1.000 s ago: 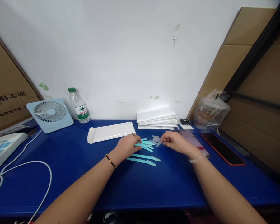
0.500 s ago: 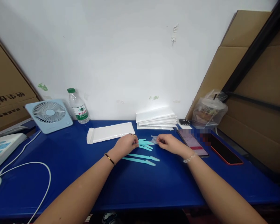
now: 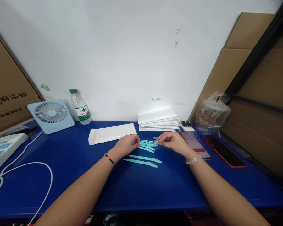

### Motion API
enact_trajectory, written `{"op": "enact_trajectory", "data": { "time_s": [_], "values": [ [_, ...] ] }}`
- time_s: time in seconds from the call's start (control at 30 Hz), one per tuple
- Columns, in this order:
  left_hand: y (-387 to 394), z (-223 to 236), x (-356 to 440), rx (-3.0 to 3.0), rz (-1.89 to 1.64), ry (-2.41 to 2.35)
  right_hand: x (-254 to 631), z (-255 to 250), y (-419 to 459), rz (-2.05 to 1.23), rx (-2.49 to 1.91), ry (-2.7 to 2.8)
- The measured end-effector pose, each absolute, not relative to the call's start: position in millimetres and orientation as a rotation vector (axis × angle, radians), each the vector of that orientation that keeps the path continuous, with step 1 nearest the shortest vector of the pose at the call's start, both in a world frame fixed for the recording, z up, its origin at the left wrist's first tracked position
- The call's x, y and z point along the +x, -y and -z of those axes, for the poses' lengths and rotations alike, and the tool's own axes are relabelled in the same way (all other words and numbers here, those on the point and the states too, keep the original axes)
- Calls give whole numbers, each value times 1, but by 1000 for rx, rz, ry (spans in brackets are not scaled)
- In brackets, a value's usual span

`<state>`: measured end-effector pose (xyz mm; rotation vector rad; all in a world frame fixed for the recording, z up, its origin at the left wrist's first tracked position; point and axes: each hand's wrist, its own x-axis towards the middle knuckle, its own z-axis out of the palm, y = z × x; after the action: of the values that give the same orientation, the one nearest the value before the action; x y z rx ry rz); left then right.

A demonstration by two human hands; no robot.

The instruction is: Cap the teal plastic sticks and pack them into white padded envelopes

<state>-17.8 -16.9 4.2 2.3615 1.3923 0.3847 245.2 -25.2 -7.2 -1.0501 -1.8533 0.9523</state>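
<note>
Several mint-green eyebrow razors (image 3: 147, 145) lie in a fanned pile on the blue table. My left hand (image 3: 129, 144) is closed at the pile's left end, finger and thumb pinched on a razor whose handle is mostly hidden. Just right of the pile are small translucent blade caps (image 3: 156, 140). My right hand (image 3: 172, 142) is closed on one of these at its fingertips, though the cap is partly covered. Two more razors (image 3: 141, 162) lie side by side in front of the pile, touched by neither hand.
Behind my left hand lies a white padded envelope (image 3: 113, 133), with a stack of similar envelopes (image 3: 158, 119) to its right. A blue fan (image 3: 52, 114) and a water bottle (image 3: 81, 110) stand left. Two phones (image 3: 195, 146) and a bagged drink cup (image 3: 211, 113) are right.
My right hand has lifted slightly and its fingers have straightened somewhat around the cap. My left hand has barely moved. The whole view has shifted a little.
</note>
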Motion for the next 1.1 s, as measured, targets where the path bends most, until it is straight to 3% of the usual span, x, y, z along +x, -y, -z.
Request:
{"op": "enact_trajectory", "data": {
  "time_s": [0.2, 0.6, 0.77, 0.93, 1.1],
  "values": [
    [18, -4, -16, 2326, -377, -1354, 236, 5, 32, -684, -997, 1919],
    [28, -8, -12, 2195, -286, -1123, 235, -2, 37, -757, -956, 2105],
    [29, -5, -11, 2276, -146, -1115, 269, -8, 23, -435, -1378, 2087],
    [22, 0, -12, 2518, -273, -1325, 283, 0, 17, -477, -1880, 2149],
    [17, 5, -14, 2599, -201, -1402, 277, 0, 20, -565, -1933, 2218]
  ]
}}
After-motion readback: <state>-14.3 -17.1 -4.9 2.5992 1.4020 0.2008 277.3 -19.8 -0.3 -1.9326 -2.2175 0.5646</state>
